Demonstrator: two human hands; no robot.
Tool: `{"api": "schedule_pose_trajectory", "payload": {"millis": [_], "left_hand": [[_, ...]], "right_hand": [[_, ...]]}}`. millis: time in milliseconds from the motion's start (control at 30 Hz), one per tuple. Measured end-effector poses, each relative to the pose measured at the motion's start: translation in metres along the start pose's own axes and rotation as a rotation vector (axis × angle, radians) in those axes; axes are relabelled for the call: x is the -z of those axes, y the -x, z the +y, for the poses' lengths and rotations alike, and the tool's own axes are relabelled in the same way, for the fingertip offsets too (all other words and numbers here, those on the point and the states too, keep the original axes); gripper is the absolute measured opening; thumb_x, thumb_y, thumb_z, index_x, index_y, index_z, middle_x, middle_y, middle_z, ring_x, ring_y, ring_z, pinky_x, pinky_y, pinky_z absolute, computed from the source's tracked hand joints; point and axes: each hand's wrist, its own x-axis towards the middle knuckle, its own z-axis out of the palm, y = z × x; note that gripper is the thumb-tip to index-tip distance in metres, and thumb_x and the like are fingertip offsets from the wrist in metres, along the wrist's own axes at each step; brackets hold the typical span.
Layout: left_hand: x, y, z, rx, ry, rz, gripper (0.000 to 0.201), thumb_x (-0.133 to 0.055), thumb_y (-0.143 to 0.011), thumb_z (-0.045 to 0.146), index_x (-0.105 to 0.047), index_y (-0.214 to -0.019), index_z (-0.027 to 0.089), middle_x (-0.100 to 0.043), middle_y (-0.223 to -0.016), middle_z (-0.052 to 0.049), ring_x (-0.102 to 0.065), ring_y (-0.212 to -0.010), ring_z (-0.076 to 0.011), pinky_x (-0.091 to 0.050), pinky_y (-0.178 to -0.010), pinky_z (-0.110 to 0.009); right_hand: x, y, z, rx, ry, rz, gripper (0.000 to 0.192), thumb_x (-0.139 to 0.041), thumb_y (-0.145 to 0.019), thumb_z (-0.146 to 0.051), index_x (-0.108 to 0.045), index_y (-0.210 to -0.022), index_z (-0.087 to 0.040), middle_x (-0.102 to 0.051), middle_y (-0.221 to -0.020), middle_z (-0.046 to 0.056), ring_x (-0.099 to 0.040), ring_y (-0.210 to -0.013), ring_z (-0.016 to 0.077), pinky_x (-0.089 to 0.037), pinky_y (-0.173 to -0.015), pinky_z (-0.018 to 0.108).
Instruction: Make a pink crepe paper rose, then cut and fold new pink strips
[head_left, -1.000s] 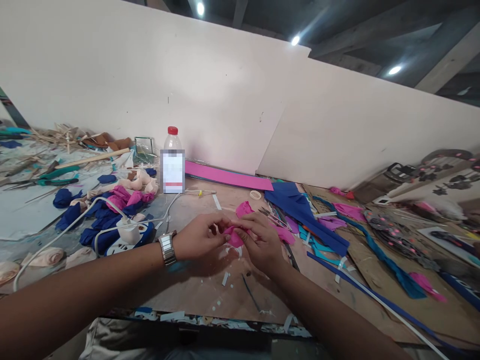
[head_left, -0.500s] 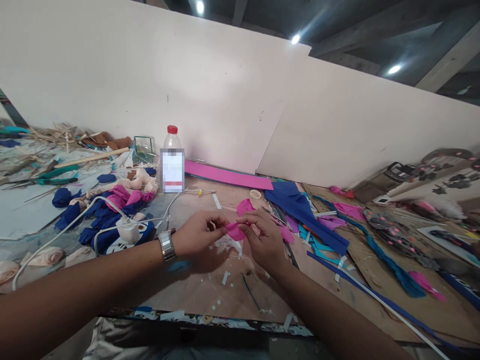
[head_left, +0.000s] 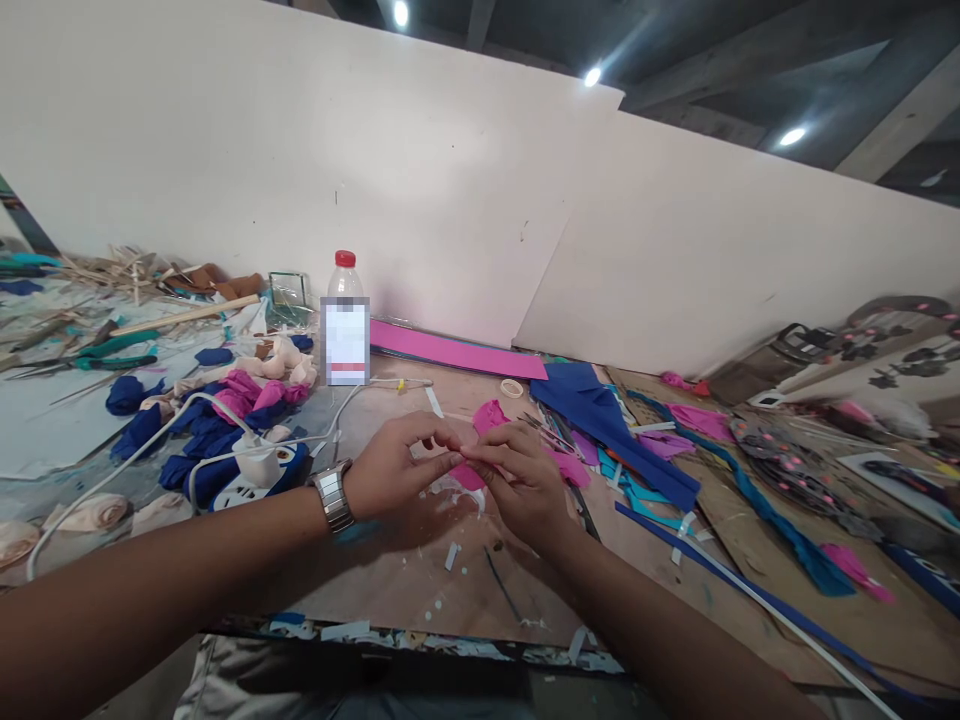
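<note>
My left hand (head_left: 397, 472), with a metal watch (head_left: 332, 495) on the wrist, and my right hand (head_left: 525, 480) meet over the wooden table (head_left: 420, 590). Their fingertips pinch a small pink piece of material (head_left: 469, 474) between them, mostly hidden by the fingers. A bit of white scrap (head_left: 466, 491) lies just under the hands. Another pink piece (head_left: 489, 414) lies on the table right behind my hands.
A bottle with a red cap (head_left: 345, 322) stands behind. A white power strip with cables (head_left: 259, 465) sits on blue and pink cloth pieces (head_left: 195, 420) at left. A pink sheet (head_left: 457, 352), blue sheets (head_left: 600, 415), tape roll (head_left: 511, 388) and scraps lie around.
My fingers have closed in on the pink piece, which shows less than half a second ago. Both hands stay in the same spot over the table.
</note>
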Motion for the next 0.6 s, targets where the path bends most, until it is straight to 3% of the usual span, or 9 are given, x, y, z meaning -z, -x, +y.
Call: {"api": "schedule_pose_trajectory", "payload": {"millis": [233,600], "left_hand": [[0.0014,0.0010,0.0040,-0.049,0.047,-0.025,0.016,-0.067,-0.092,0.032,-0.075,-0.097,0.019,-0.075,-0.097,-0.006,-0.067,-0.091,-0.0178,-0.050,-0.083,-0.030],[-0.0012,0.0027,0.0050,-0.039,-0.003,-0.064,0.021,-0.056,-0.097,0.033,-0.067,-0.091,0.017,-0.069,-0.089,-0.005,-0.061,-0.083,-0.0163,-0.047,-0.078,-0.029]], "right_hand": [[0.0027,-0.0007,-0.0028,-0.073,-0.002,0.004,0.011,-0.074,-0.089,-0.025,-0.071,-0.100,-0.026,-0.074,-0.082,0.002,-0.064,-0.078,0.0209,-0.049,-0.077,0.040],[0.0015,0.0006,-0.0042,-0.056,0.021,-0.033,0.017,-0.077,-0.087,-0.028,-0.070,-0.102,-0.027,-0.075,-0.084,0.000,-0.063,-0.081,0.0216,-0.047,-0.079,0.039]]}}
